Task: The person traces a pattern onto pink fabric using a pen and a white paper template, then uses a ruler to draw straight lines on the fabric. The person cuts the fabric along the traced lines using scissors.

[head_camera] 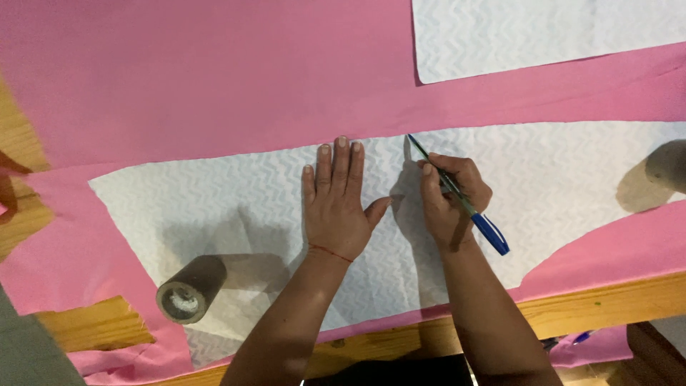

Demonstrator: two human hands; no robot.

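My left hand (337,200) lies flat, fingers together, pressing on a white zigzag-textured pattern sheet (236,200) that rests on pink fabric (214,78). Just to its right, my right hand (449,199) grips a blue pen (461,199), its tip touching the sheet's upper edge where white meets pink. A thin red thread circles my left wrist.
A dark cylindrical weight (191,289) stands on the sheet at lower left; another weight (668,168) sits at the right edge. A second white sheet (543,32) lies at the top right. The wooden table edge (607,297) runs along the bottom.
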